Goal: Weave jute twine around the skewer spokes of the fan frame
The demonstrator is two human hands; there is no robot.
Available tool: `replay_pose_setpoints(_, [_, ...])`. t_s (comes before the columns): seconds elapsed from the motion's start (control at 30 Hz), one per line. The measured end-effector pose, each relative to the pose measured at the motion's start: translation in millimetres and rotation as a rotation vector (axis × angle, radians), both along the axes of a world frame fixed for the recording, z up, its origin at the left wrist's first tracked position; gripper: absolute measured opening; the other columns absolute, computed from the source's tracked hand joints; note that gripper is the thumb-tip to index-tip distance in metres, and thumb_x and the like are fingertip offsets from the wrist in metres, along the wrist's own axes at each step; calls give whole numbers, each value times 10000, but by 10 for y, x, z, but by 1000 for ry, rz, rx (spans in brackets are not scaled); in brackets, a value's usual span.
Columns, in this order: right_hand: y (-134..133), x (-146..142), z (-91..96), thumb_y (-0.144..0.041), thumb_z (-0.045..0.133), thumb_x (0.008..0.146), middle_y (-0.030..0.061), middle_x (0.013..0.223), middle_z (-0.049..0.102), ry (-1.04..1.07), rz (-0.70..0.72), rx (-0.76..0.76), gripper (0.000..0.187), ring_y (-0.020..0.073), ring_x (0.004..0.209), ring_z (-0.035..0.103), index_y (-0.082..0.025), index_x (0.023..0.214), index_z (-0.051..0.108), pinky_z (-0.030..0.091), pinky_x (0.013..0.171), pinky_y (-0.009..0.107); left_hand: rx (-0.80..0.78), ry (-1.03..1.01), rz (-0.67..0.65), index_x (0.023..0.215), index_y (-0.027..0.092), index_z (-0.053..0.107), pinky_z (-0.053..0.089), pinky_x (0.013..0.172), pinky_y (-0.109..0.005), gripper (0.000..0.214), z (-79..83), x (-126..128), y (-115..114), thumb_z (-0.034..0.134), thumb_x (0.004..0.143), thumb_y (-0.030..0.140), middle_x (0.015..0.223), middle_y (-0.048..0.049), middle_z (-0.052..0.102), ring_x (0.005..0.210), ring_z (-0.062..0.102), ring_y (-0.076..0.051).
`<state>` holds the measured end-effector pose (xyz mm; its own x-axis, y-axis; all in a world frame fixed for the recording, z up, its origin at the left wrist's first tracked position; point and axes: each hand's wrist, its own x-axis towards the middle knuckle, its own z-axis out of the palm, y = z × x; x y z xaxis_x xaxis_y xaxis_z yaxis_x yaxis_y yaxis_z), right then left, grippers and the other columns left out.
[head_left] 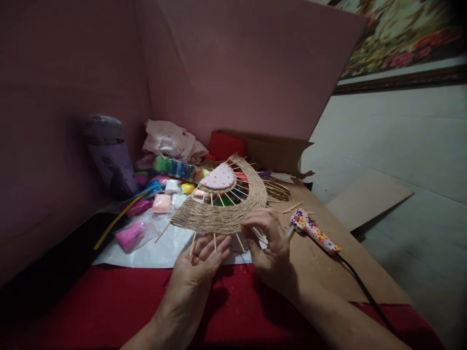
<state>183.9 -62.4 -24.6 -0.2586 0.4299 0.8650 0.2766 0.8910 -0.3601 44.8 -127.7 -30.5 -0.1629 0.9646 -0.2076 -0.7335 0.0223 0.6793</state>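
A half-round fan shape of woven twine (207,218) on thin wooden sticks is held up in front of me. At its centre sits a half circle of white cloth with pink dots (220,177). My left hand (199,265) supports it from below, the thumb against a stick at the lower edge. My right hand (268,243) is closed at the lower right edge of the twine, thumb and fingers pinched together. What lies within that pinch is too small to make out, and some sticks there are hidden behind the fingers.
A flowered glue gun (315,232) with a black cord lies on the brown board (350,277) at right. Loose sticks (293,207) lie near it. Packets of coloured clay (162,203) cover the white sheet (146,255) at left. A purple pouch (111,163) and dotted cloth (171,140) stand behind.
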Motion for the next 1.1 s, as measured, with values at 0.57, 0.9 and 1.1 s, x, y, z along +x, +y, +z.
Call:
replay_pose_setpoints(0.57, [160, 63, 23, -150, 491, 843, 57, 904, 579, -172, -224, -100, 103, 213, 912, 500, -205, 888, 566, 405, 823, 380, -54, -70, 337, 1041, 142, 591, 506, 890, -280, 259, 67, -128, 21, 511, 804, 76, 1164, -129, 611, 1044, 601, -205])
replay_pose_setpoints(0.9, [41, 55, -22, -403, 539, 834, 20, 634, 600, -568, -496, -230, 221, 176, 576, 553, -182, 823, 541, 308, 535, 279, -60, -153, 412, 1239, 116, 443, 432, 986, -312, 415, 136, -152, -22, 460, 826, 84, 1249, -171, 540, 1120, 552, -195])
replay_pose_setpoints(1.1, [81, 14, -91, -230, 556, 812, 23, 705, 642, -725, -473, -288, 49, 173, 612, 583, -191, 831, 533, 247, 523, 269, -57, -65, 431, 1248, 181, 437, 465, 936, -321, 498, 119, -144, -67, 544, 776, 64, 1173, -155, 582, 1086, 572, -205])
